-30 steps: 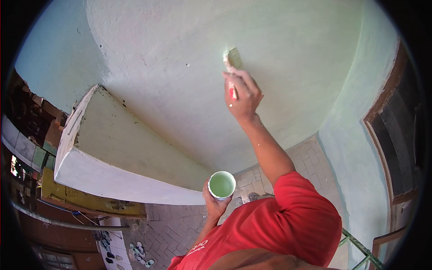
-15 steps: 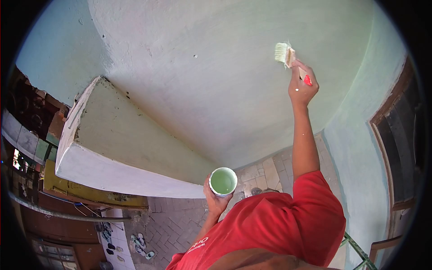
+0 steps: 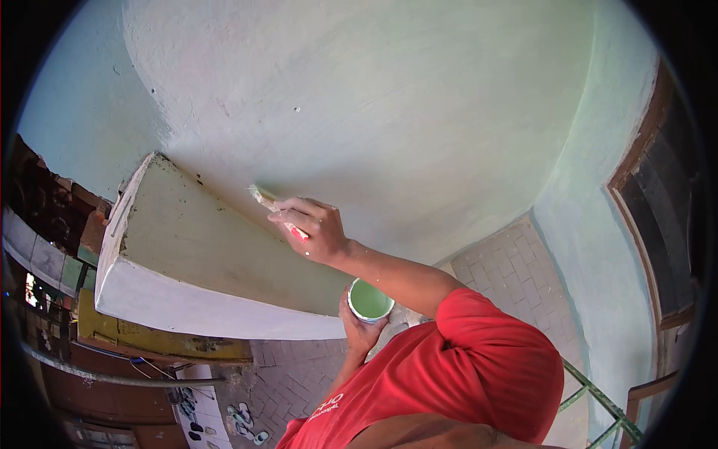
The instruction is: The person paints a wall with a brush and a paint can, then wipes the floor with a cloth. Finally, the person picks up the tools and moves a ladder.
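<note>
The right hand is closed around a paintbrush with a red handle, arm stretched across to the left. The bristles press against the pale green wall, right at the seam where a slanted concrete ledge meets it. The left hand grips a small white cup of light green paint from below, held upright just under the right forearm and beside the ledge's lower end. The person wears a red shirt. Far below lie a brick-paved floor and some sandals.
</note>
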A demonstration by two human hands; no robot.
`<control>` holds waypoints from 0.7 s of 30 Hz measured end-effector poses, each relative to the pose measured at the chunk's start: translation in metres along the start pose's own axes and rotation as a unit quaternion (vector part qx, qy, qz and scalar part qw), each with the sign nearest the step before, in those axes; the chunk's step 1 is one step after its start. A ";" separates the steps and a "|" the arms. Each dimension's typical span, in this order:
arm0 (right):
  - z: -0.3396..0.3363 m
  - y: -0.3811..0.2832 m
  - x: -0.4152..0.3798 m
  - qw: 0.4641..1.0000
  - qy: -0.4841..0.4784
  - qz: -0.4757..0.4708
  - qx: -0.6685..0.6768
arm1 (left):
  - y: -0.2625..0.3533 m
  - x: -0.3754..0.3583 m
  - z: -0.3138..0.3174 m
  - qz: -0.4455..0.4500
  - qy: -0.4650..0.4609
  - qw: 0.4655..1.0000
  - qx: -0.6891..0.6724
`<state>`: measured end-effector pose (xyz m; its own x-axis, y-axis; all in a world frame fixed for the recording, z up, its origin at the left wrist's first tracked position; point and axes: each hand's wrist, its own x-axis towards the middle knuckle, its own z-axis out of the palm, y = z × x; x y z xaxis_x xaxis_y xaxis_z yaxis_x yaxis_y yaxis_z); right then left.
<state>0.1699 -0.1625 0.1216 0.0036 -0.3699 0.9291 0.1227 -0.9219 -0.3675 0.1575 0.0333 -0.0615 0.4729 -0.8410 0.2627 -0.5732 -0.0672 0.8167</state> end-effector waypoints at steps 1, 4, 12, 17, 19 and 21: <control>-0.004 -0.003 0.012 0.999 0.015 0.000 0.040 | 0.007 0.000 -0.002 0.009 -0.001 1.000 0.003; -0.060 0.025 0.093 0.990 0.131 -0.047 0.007 | 0.001 -0.007 0.003 -0.009 -0.004 0.999 -0.032; -0.276 0.137 0.208 0.891 0.263 -0.016 -0.369 | 0.000 -0.003 0.001 -0.004 0.020 0.999 -0.044; -0.255 0.128 0.229 0.848 0.286 -0.041 -0.444 | -0.003 0.002 0.002 0.021 0.035 0.999 -0.013; -0.186 0.122 0.224 0.873 0.226 -0.123 -0.414 | -0.002 0.002 0.003 0.015 0.039 0.999 -0.002; -0.111 0.089 0.209 0.895 0.184 -0.177 -0.365 | -0.003 0.005 0.006 0.023 0.032 0.999 -0.011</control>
<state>0.0713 -0.3347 0.2780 -0.2514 0.0716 0.9652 -0.6312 -0.7682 -0.1074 0.1576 0.0261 -0.0651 0.4880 -0.8073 0.3318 -0.5808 -0.0166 0.8139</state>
